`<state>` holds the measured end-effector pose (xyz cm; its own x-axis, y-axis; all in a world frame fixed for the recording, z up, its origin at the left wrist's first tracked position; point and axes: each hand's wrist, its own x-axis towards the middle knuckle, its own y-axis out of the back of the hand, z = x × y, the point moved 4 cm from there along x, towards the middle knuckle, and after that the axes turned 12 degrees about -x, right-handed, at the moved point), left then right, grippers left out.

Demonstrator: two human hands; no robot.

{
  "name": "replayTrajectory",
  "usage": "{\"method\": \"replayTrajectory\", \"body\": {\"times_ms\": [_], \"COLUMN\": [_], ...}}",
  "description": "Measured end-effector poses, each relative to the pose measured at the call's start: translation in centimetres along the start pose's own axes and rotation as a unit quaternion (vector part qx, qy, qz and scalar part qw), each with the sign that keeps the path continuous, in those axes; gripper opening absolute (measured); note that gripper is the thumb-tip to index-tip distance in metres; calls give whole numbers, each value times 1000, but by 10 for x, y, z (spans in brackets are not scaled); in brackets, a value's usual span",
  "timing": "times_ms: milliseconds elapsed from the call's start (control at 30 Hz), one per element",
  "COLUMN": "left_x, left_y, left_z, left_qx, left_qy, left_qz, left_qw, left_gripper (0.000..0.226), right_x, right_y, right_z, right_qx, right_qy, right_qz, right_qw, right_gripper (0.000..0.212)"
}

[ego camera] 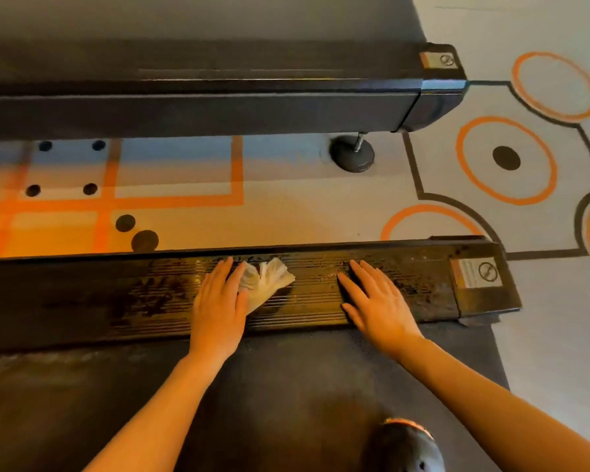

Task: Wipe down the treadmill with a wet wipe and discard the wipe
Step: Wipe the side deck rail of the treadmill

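A person's left hand (pixel 218 301) presses a crumpled wet wipe (pixel 266 279) flat-fingered onto the treadmill's ribbed side rail (pixel 123 298), which glistens wet around it. The right hand (pixel 375 301) rests on the same rail nearby, fingers straight, holding nothing.

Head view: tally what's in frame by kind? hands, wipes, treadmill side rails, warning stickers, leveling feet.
Hands: 2, the left hand pressing the wipe, the right hand flat on the near rail
Wipes: 1, wet wipe
Side rails: 2, near rail and far rail
Warning stickers: 2, near and far
Leveling feet: 1
Total: 8
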<state>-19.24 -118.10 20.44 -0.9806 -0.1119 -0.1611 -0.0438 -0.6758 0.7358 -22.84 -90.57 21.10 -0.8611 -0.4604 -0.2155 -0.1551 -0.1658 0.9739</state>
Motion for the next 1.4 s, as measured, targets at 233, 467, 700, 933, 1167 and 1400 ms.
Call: {"method": "replayTrajectory", "body": {"times_ms": [233,467,700,933,1167,1400], "left_x": [4,7,7,9,9,8], "left_y": [-3,1,18,27,22,22], "left_z": [12,21,2,-35,-40,-41], "left_qx": [48,59,88,100,113,102], "left_qy": [60,94,94,106,77,59], "left_qz": [25,26,55,91,114,106], "left_qw": [997,994,990,985,984,987], "left_gripper": [45,50,53,53,52,53], "right_x": [1,4,26,48,43,27], "right_y": [-12,-13,12,0,-2,-1], "right_z": [6,7,-66,-124,-122,-107], "right_qx": [33,54,129,101,85,146], "right_qy": [18,13,85,107,103,72], "right_qz": [91,120,218,202,215,186], "right_qw": [995,991,964,968,967,969], "right_gripper": [52,59,43,54,49,40]}}
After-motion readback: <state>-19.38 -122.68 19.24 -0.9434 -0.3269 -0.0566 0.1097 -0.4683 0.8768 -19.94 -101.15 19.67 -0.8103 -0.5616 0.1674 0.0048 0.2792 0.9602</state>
